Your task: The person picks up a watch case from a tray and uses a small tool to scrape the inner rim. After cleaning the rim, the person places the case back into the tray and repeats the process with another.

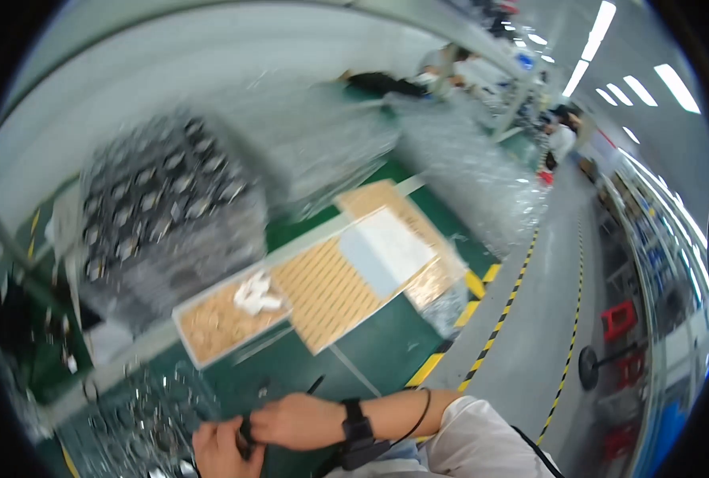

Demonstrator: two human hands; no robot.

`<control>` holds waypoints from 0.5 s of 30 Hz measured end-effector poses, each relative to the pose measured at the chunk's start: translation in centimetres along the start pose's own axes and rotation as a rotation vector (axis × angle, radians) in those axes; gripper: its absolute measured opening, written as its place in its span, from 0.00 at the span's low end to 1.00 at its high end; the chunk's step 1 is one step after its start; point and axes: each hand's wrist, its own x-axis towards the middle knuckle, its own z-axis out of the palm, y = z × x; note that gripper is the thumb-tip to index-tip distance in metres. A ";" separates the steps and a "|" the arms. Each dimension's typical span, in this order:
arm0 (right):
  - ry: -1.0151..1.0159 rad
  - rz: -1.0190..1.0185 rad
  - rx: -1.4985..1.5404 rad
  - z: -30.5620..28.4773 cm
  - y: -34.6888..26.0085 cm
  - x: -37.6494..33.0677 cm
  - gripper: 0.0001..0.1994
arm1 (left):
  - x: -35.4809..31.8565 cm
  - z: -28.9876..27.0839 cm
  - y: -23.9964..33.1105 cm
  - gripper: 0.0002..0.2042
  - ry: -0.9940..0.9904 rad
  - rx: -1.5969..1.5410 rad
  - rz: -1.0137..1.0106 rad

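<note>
My left hand [224, 451] and my right hand [297, 420] meet low in the picture, with a small dark round part [246, 431] pinched between their fingers. Much of that part is hidden, so its exact kind does not show. Beside my left hand lies a clear plastic tray [123, 434] holding several shiny ring-shaped parts. A thin dark stick-like tool [315, 385] lies just beyond my right wrist, which wears a black band.
A shallow box [203, 358] holds small tan pieces and crumpled white material [257, 293]. Right of it lies a tan sheet with dark slanted strips [315, 299], partly under papers [390, 251]. Stacked trays of dark parts [163, 183] stand behind; bagged stacks [466, 167] extend beyond. People work far off.
</note>
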 end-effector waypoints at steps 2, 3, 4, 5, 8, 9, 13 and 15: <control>0.014 0.044 -0.025 0.3 0.8 -0.4 0.04 | 1.0 -0.1 0.8 0.25 -0.036 -0.042 0.018; -0.002 0.063 0.025 0.3 0.7 -0.5 0.05 | 1.2 -0.2 1.2 0.24 -0.014 -0.027 0.058; 0.034 0.073 -0.002 0.1 0.8 -0.7 0.05 | 1.5 -0.3 1.5 0.23 0.009 -0.009 0.094; 0.042 0.073 -0.007 0.0 1.0 -0.9 0.05 | 1.6 -0.4 1.8 0.23 0.010 0.006 0.125; 0.075 0.064 -0.011 -0.1 1.4 -1.3 0.06 | 1.6 -0.6 2.3 0.23 -0.022 -0.025 0.062; 0.077 0.051 -0.004 -0.1 1.6 -1.4 0.06 | 1.8 -0.6 2.4 0.23 -0.022 -0.008 0.078; 0.095 0.035 0.012 0.2 2.2 -1.0 0.07 | 2.2 -1.0 2.3 0.23 -0.013 0.015 0.109; 0.093 0.068 0.001 -0.1 2.4 -0.9 0.08 | 2.5 -1.1 2.3 0.23 -0.019 0.019 0.118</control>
